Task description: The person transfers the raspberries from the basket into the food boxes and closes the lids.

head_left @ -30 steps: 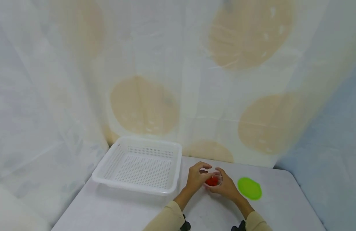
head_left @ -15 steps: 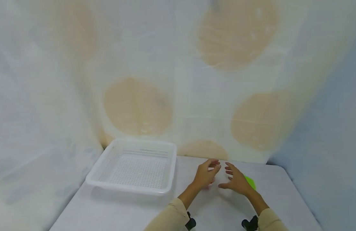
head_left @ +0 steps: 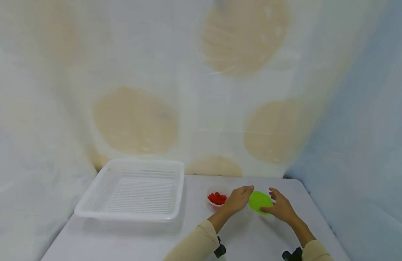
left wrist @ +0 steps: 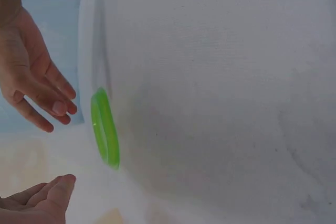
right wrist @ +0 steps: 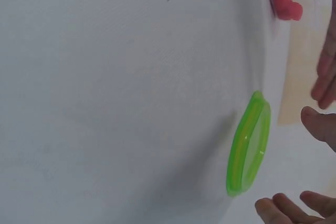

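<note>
- Head view: left hand (head_left: 239,199) and right hand (head_left: 280,207) hover with fingers spread on either side of the green lid (head_left: 259,201), which lies flat on the table (head_left: 129,239). Neither hand grips it. The small bowl of red pieces (head_left: 216,198) stands uncovered just left of the left hand, beside the white basket (head_left: 132,190).
- Left wrist view: the lid (left wrist: 105,129) sits apart from the relaxed fingers (left wrist: 37,98).
- Right wrist view: the lid (right wrist: 249,142) shows between both hands, untouched.

White table (head_left: 129,239) bears basket (head_left: 135,188), berry cup (head_left: 216,198), green lid (head_left: 259,201).
</note>
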